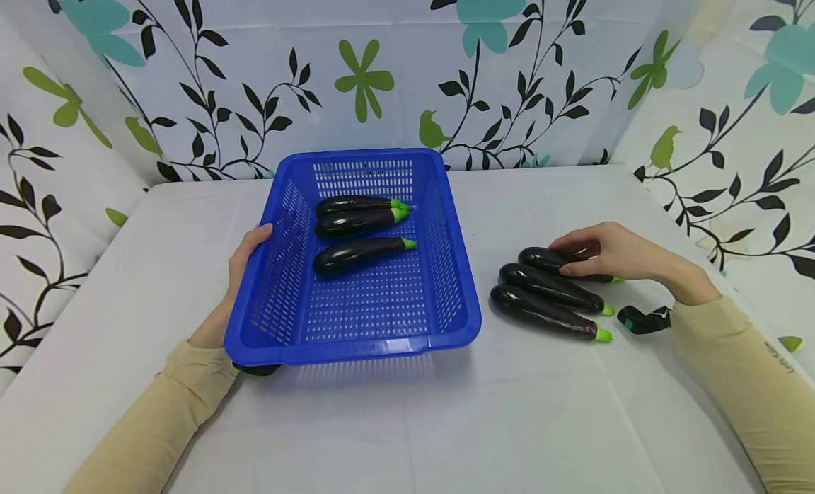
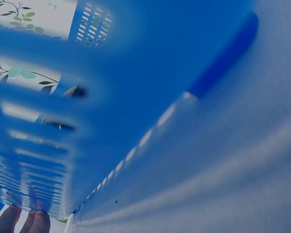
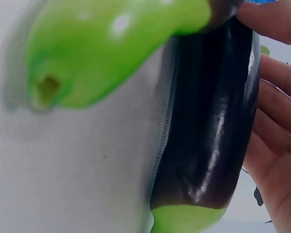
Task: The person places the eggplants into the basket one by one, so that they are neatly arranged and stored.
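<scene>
My left hand (image 1: 245, 260) grips the left side of a blue plastic basket (image 1: 388, 345) with slotted walls. In the left wrist view, fingertips (image 2: 39, 222) show by the basket's side wall. Inside the basket lie three dark, glossy eggplants (image 1: 363, 255) with green stem ends. On the table to the right, three more lie side by side. My right hand (image 1: 617, 252) is on the farthest eggplant (image 1: 538, 257), thumb on the near side and fingers beyond it. Closer to me are the middle eggplant (image 1: 550, 287) and the nearest one (image 1: 541, 313).
A white cloth covers the table (image 1: 395, 423). Patterned curtain panels (image 1: 382, 76) with leaves and flowers stand behind and at both sides. A black wrist device (image 1: 643, 320) sits by the right cuff, another (image 1: 256, 370) by the left, partly hidden under the basket's near corner.
</scene>
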A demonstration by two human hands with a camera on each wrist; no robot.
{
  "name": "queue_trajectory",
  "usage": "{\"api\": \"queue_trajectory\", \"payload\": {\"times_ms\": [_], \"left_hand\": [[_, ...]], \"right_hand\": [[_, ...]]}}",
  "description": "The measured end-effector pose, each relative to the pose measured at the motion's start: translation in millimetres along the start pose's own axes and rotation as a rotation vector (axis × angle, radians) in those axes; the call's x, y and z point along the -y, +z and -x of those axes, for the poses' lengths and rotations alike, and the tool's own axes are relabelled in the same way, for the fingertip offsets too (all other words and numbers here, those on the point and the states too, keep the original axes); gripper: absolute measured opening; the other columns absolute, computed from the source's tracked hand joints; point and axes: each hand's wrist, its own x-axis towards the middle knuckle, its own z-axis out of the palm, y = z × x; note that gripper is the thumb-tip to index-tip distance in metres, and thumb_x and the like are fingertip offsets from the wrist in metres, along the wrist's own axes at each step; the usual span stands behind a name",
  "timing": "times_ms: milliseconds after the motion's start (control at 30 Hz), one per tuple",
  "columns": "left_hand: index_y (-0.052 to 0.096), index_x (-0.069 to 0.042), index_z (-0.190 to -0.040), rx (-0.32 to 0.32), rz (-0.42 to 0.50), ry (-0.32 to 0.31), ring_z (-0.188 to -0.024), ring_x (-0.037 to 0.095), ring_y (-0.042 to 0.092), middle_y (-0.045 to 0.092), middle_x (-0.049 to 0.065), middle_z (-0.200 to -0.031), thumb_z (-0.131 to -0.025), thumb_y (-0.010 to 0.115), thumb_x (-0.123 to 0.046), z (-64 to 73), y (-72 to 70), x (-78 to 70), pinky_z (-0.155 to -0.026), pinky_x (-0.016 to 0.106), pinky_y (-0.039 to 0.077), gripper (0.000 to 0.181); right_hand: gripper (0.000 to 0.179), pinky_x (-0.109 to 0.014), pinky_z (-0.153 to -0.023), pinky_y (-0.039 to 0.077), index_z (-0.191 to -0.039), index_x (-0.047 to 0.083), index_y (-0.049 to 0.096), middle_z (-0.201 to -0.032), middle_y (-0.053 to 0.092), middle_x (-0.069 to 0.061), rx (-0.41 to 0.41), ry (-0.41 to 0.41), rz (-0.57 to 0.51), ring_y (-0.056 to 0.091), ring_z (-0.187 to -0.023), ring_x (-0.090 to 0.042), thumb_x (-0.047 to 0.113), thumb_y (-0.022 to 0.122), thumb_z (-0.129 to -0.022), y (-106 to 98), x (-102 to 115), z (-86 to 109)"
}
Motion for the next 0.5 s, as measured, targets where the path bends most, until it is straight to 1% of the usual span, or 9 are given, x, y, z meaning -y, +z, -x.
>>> {"api": "queue_trajectory", "payload": {"times_ms": [133,300,433,500], "left_hand": [[0.007,-0.025,-0.161,-0.008,-0.002,0.001,-0.131,0.023,0.026,0.024,0.006,-0.15,-0.101,0.027,-0.039,-0.1,-0.6,0.2,-0.105,0.04,0.022,0.064],[0.009,-0.021,-0.16,-0.01,0.005,0.013,-0.124,0.021,0.03,0.028,0.006,-0.145,-0.102,0.027,-0.037,-0.4,-0.8,0.5,-0.103,0.037,0.025,0.063],[0.012,-0.019,-0.158,-0.007,0.01,0.015,-0.112,0.018,0.035,0.033,0.006,-0.136,-0.102,0.026,-0.036,-0.7,-1.1,1.0,-0.097,0.033,0.03,0.061],[0.014,-0.018,-0.158,-0.012,-0.002,0.016,-0.108,0.017,0.037,0.035,0.005,-0.133,-0.102,0.027,-0.036,-0.4,-1.7,1.3,-0.095,0.031,0.032,0.06]], "right_hand": [[0.039,-0.021,-0.088,0.051,-0.128,0.01,0.068,-0.12,0.071,-0.006,-0.005,-0.003,0.004,0.068,-0.108,-0.025,0.021,0.074,-0.091,-0.5,-0.5,0.7],[0.04,-0.023,-0.089,0.051,-0.128,0.011,0.067,-0.122,0.07,-0.007,-0.01,0.004,0.009,0.067,-0.111,-0.025,0.022,0.074,-0.091,-1.1,0.0,1.3],[0.04,-0.025,-0.087,0.051,-0.129,0.011,0.067,-0.122,0.07,-0.006,-0.019,0.018,0.031,0.065,-0.108,-0.022,0.023,0.074,-0.091,-1.2,0.8,2.0],[0.04,-0.025,-0.085,0.051,-0.129,0.011,0.067,-0.121,0.07,-0.006,-0.024,0.022,0.04,0.064,-0.106,-0.02,0.023,0.074,-0.091,-1.2,1.3,2.2]]}}
